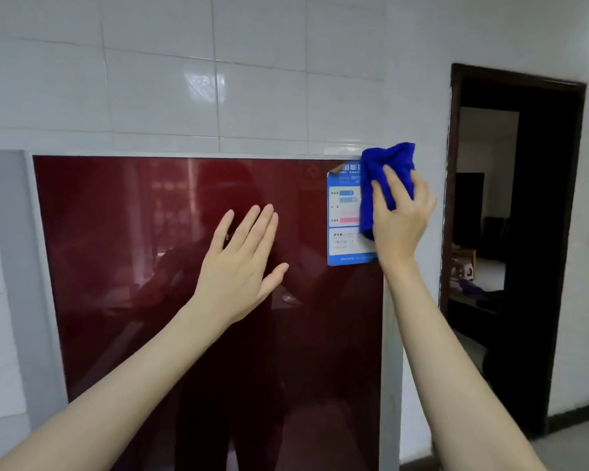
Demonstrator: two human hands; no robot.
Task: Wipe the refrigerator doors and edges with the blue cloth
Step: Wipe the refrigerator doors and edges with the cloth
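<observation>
The refrigerator door [123, 253] is glossy dark red with a pale grey frame and fills the middle of the view. A blue and white energy label [344, 229] is stuck near its top right corner. My right hand [400, 215] grips a bunched blue cloth [386, 168] and presses it against the door's top right corner, over the right part of the label. My left hand [242, 263] rests flat on the door's middle, fingers spread and pointing up, holding nothing.
White wall tiles [252, 79] rise above the refrigerator. A grey side panel [11, 266] stands to its left. A dark doorway [510, 232] opens on the right, close to the refrigerator's right edge [391, 368], with a room beyond.
</observation>
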